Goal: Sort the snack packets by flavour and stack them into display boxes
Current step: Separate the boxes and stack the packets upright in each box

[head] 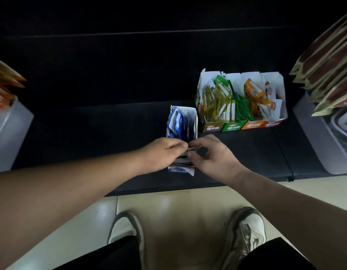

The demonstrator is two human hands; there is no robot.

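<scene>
Blue box stands on the dark shelf at centre, its near end under both hands. Blue packets stand on edge inside it, loosely packed toward the far end.

Left hand comes in from 8 o'clock, fingers pinched narrow on the near edge of a thin bundle of packets. Right hand comes in from 4 o'clock, fingers curled narrow, touching the same bundle from the other side. Which packet each finger holds: cannot tell, blurred.

Four-colour box row sits at 1 o'clock from the hands, just beside the blue box: olive, green, orange, red, all partly filled.

Handling, by judgement: packets light, thin, soft film, probably slick; they slump and fan if released. Best pinched by the flat sealed edges, several squared together, slid in upright. Card box is light and may shift when pushed; steady it.
</scene>
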